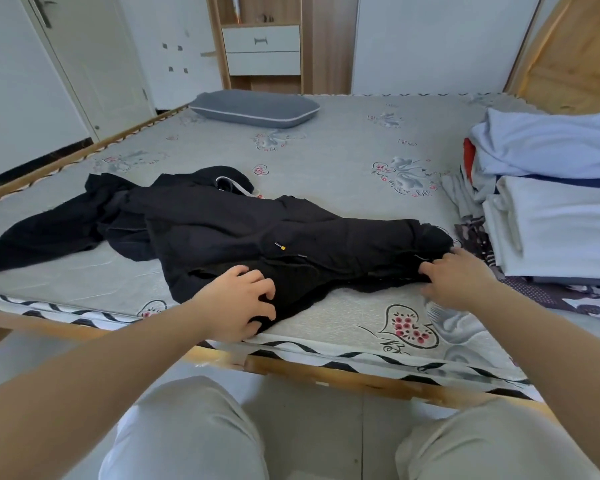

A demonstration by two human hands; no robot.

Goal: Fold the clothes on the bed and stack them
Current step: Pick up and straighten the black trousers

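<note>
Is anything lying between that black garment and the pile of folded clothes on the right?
Nothing visible. Bare mattress lies between the black garment and the pile. Both hands, left and right, already grip the garment's near edge.

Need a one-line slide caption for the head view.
Both hands, left hand and right hand, grip a black garment on the bed.

Garment: a black jacket (243, 226) lies spread and rumpled across the near part of the bed (343, 157).
Left hand (238, 303): fingers curled, gripping the jacket's near edge.
Right hand (459, 277): pinching the jacket's right end.
Stack: folded clothes (551, 202), white and pale blue, piled at the bed's right side.
Pillow (255, 108): grey, at the far edge.
</note>
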